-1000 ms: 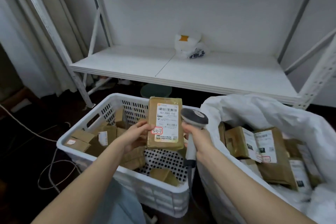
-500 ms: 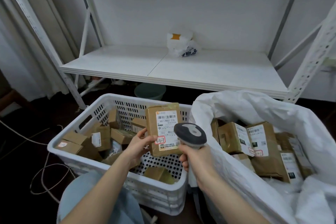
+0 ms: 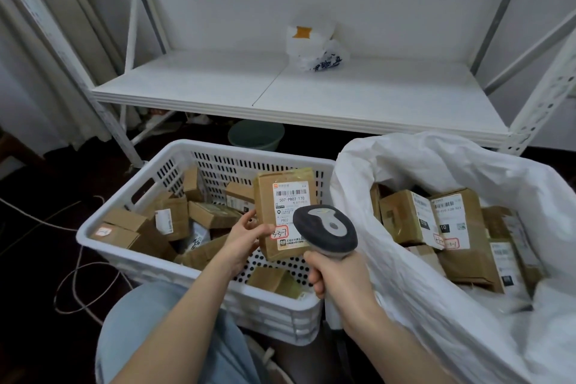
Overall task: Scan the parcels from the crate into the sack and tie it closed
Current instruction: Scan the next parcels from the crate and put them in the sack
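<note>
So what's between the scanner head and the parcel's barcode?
Nothing: in the head view the scanner overlaps the parcel low down, barcode uncovered above it.

Left hand (image 3: 241,235) gripping parcel (image 3: 282,212) above crate (image 3: 131,246), right hand (image 3: 338,274) around scanner (image 3: 325,232) beside sack (image 3: 436,165)

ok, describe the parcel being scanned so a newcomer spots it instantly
Start at the white perforated plastic crate left of the white woven sack. Above its right end, the left hand holds up a brown cardboard parcel. Unlike those lying in the crate, it stands upright, its label reading 507-P802 170.
</note>
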A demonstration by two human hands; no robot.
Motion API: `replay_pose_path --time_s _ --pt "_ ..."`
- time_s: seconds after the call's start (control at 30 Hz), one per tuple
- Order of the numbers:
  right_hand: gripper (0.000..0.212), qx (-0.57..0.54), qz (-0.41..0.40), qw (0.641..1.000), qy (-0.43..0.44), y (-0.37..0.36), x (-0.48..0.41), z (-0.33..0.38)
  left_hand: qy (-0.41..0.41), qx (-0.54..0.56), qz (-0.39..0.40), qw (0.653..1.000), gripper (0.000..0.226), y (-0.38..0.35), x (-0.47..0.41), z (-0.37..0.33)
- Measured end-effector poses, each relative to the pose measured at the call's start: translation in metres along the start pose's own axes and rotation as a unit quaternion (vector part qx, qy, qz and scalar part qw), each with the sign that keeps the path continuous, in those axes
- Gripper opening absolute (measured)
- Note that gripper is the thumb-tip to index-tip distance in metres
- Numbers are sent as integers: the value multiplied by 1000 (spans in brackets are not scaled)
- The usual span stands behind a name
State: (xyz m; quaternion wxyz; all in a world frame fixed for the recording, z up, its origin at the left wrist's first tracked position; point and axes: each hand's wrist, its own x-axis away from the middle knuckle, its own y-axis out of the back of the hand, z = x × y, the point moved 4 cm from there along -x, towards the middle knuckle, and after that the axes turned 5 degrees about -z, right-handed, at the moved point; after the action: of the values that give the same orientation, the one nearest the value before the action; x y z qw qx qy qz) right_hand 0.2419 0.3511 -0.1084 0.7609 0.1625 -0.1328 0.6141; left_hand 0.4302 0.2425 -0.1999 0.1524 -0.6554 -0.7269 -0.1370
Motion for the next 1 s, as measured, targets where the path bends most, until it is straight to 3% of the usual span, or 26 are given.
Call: replay_pose_path --time_s 0.37,0.53,0.67,0.77,1.0 --pt "13 -40 32 999 2 1 5 18 -4 18 -15 1000 84 -1 15 -12" --pt "8 -158 27 987 28 28 -1 74 -59 75 -19 995 39 -21 35 -95" --pt "9 -199 -44 977 67 84 -10 122 -93 5 44 995 23 -91 55 -165" --pt "11 -227 -124 963 78 137 -20 138 -108 -98 114 983 32 -167 65 -180" --pt "15 -264 -181 947 16 215 -44 100 -27 -258 190 947 44 -299 55 -93"
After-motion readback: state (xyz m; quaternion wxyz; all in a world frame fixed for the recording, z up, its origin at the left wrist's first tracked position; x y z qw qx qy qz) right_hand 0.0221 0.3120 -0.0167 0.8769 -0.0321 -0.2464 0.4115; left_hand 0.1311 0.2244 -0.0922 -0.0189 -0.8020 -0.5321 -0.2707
